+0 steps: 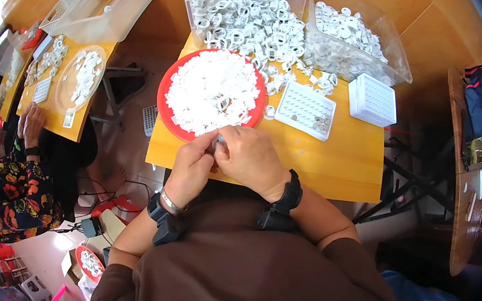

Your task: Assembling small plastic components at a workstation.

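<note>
My left hand (191,165) and my right hand (252,157) meet over the near edge of the yellow table. Between their closed fingers is a small greyish-white plastic part (219,140), mostly covered, so its full shape is hidden. Just beyond them lies a round red tray (165,102), heaped with small white plastic pieces (213,88). To its right a white grid tray (302,107) holds a few small parts in one corner. One loose ring-shaped piece (269,112) sits between the two trays.
A clear bin (248,13) of white ring parts stands at the back, spilling pieces onto the table. Right of it is a second clear bin (354,46), and stacked white trays (374,100) are in front. Another person (21,181) sits at a table on the left.
</note>
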Available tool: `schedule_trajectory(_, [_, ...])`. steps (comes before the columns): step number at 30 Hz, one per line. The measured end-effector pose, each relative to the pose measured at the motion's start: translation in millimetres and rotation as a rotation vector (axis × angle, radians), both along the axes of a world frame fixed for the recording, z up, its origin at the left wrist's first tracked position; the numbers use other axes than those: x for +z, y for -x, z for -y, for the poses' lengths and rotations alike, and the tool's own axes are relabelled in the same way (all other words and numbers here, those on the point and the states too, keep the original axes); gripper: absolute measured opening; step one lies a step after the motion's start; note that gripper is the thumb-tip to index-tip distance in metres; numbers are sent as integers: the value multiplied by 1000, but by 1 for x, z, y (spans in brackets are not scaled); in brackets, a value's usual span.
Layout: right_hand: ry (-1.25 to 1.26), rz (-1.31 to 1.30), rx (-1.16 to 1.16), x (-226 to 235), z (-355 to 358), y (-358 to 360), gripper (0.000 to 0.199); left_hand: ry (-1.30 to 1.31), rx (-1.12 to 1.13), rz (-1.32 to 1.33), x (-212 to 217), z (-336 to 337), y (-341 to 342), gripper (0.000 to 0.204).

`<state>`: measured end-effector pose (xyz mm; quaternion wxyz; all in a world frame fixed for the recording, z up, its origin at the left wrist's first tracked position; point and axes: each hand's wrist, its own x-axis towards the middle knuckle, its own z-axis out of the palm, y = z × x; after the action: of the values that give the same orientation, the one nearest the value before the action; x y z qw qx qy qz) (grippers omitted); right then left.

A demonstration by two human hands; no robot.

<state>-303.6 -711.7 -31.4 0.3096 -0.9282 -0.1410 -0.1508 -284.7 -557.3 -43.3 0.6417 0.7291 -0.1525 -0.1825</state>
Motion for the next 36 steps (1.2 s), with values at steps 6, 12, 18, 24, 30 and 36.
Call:
schedule_trajectory(6, [-3, 9, -33, -4, 1, -3, 8, 61, -11, -64, 5, 4, 0, 51])
schedule_trajectory(12, [1, -52, -13, -4, 3, -5, 10, 42, -8, -96, -4, 0, -2, 51])
schedule_trajectory(18, [-202, 1, 39, -2, 10, -6, 15, 216, 104, -229, -6, 0, -5, 35])
schedule_trajectory(24, [-217, 23, 99, -1, 3, -4, 12, 240, 168, -216, -7, 0, -5, 15])
schedule_trajectory(30, [-289, -18, 113, 0, 0, 1, 12, 215, 226, -175, -5, 3, -3, 14])
schedule_trajectory(36, [-352, -64, 119, 6, -3, 2, 8, 256, 224, -150, -10, 0, -4, 17])
